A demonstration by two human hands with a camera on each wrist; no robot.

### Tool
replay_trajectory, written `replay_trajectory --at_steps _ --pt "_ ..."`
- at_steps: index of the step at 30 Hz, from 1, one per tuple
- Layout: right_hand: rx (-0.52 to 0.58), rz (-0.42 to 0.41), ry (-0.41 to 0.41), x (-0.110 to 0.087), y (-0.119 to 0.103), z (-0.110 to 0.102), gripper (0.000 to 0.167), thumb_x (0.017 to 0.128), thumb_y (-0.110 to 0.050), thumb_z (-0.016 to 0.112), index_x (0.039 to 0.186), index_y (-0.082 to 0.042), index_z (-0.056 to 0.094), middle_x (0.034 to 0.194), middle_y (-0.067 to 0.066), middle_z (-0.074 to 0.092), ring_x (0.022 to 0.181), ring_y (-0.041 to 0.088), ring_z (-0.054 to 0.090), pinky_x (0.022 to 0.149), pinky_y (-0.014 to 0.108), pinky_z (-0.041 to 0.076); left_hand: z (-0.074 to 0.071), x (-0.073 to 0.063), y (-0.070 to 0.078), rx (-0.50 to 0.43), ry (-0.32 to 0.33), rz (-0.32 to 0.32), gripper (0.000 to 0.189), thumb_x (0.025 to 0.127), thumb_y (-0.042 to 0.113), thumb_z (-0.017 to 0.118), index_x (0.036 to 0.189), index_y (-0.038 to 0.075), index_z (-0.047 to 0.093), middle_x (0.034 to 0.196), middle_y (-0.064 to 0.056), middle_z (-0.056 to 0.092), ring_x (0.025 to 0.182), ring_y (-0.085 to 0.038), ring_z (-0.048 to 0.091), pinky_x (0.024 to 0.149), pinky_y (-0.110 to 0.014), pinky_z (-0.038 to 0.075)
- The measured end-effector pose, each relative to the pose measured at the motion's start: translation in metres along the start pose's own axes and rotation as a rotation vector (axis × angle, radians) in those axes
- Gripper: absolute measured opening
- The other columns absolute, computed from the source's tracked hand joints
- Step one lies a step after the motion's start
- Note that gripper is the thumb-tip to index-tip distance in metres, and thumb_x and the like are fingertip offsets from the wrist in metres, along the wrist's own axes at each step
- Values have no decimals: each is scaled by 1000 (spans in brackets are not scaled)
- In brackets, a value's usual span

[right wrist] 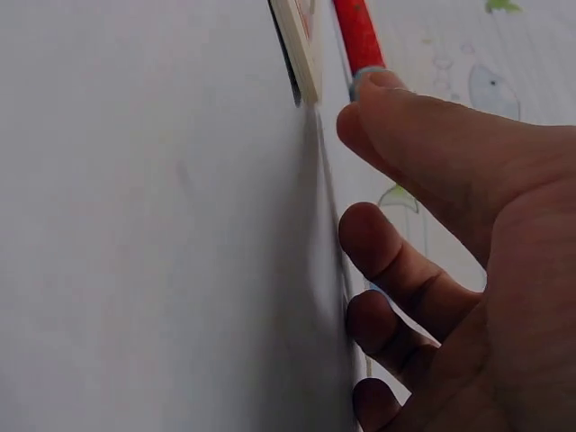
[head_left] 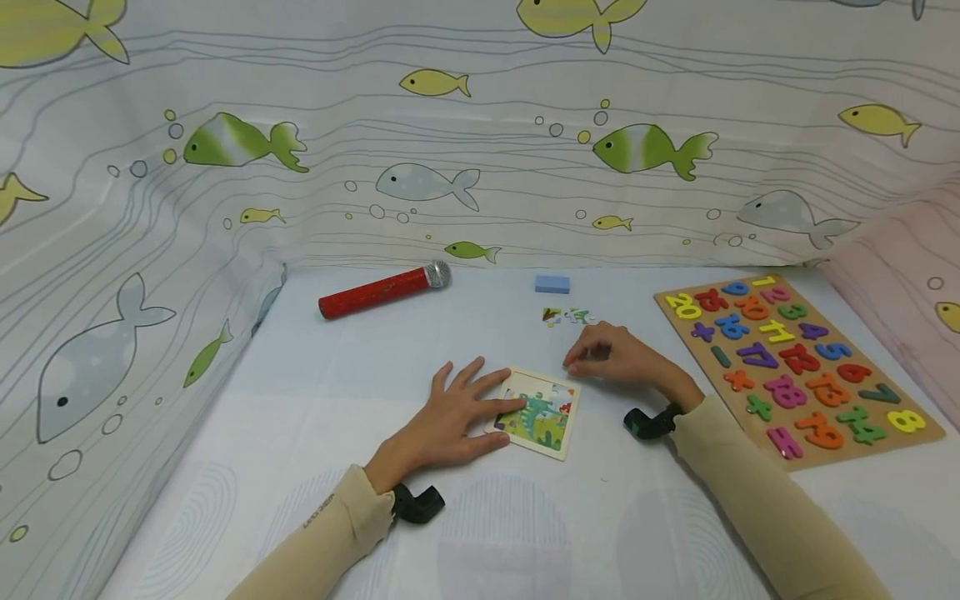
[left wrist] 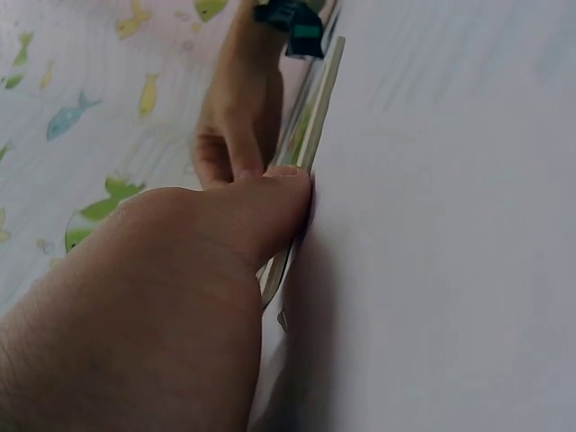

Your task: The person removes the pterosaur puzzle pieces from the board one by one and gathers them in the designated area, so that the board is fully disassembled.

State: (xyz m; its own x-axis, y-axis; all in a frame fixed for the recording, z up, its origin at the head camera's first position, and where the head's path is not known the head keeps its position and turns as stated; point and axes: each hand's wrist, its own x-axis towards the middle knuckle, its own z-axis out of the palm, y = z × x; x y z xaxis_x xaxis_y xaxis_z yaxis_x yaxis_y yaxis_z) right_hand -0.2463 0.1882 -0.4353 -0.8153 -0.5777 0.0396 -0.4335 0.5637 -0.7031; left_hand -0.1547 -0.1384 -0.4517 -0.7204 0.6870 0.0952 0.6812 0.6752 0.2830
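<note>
A small square jigsaw puzzle with a green dinosaur picture and a pale frame lies on the table. My left hand rests on its left side with fingers spread, one fingertip on the picture. In the left wrist view its thumb presses at the puzzle's edge. My right hand hovers just right of the puzzle's upper corner, fingers loosely bent, thumb and forefinger close together. Nothing shows between them. Several loose puzzle pieces lie beyond the right hand.
Behind the pieces sits a blue block. A red microphone with a silver head lies at the back left. To the right is a wooden board of coloured numbers and signs. Fish-patterned cloth rises behind the table.
</note>
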Motion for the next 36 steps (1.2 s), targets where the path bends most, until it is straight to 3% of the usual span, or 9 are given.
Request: replay_trajectory --at_steps 6,20,29,36 --pt "-31 -47 -38 -7 -9 9 10 85 -23 83 93 -29 83 88 -10 66 86 17 43 78 39 22 1 1 3 -8 -2 -14 52 99 58 51 149 42 50 167 1 33 158 -39 17 117 -72 10" --pt "-24 -137 52 -11 -2 24 13 88 -17 79 97 -26 82 93 -7 66 88 12 42 77 40 18 2 0 1 -29 35 51 51 96 53 54 145 40 55 159 -7 41 154 -42 23 115 -75 13" --pt "-31 -109 70 -10 -4 27 13 91 -20 77 100 -28 81 95 -8 66 92 14 45 80 40 20 1 0 3 -13 -7 -1 53 96 60 54 146 43 53 169 1 29 159 -36 15 119 -70 9" --pt "-3 -140 110 -8 -8 23 12 93 -18 74 101 -25 80 98 -9 69 96 16 50 82 40 24 0 0 1 19 72 35 51 94 55 59 143 41 57 162 -6 41 154 -42 28 114 -74 19"
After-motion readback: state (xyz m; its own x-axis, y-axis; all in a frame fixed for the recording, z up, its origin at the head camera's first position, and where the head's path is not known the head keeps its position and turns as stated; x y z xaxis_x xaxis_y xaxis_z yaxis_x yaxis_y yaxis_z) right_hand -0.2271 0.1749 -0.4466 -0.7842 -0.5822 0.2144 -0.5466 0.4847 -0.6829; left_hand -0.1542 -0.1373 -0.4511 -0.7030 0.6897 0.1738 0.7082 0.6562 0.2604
